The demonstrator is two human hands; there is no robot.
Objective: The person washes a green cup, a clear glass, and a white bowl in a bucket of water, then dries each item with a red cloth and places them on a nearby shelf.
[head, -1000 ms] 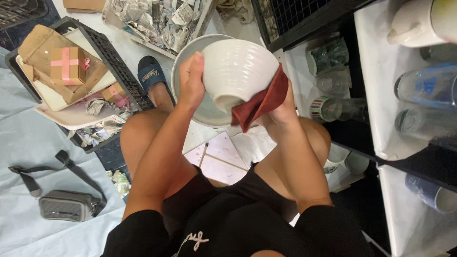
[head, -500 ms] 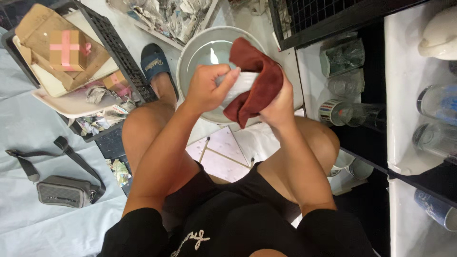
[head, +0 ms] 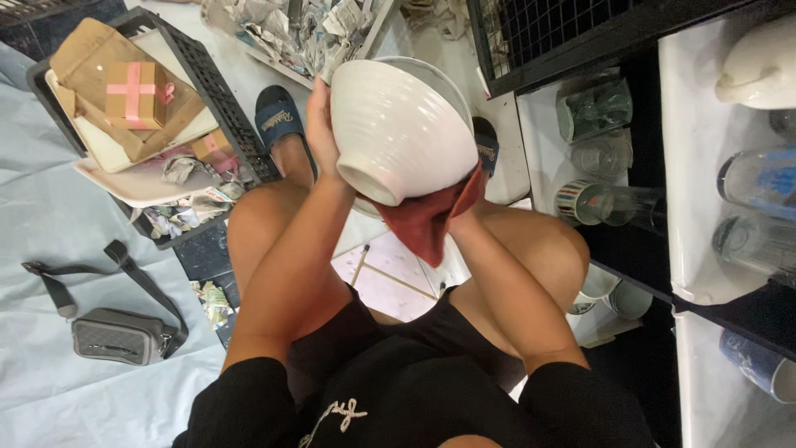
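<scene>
I hold a white ribbed ceramic bowl up in front of me, its foot turned toward me. My left hand grips the bowl's left rim. My right hand is almost wholly hidden behind the bowl, holding a dark red cloth against its underside; the cloth hangs down between my knees. Behind the bowl lies a large pale plate or basin, mostly covered.
A black crate with cardboard, a taped box and trays sits at left. A grey pouch with strap lies on pale sheeting. White shelves at right hold glasses and mugs. Crumpled newspaper lies at top.
The bowl was lowered with the cloth draped over its top, then raised and turned, foot toward me; the cloth now sits beneath it and my right hand is hidden.
</scene>
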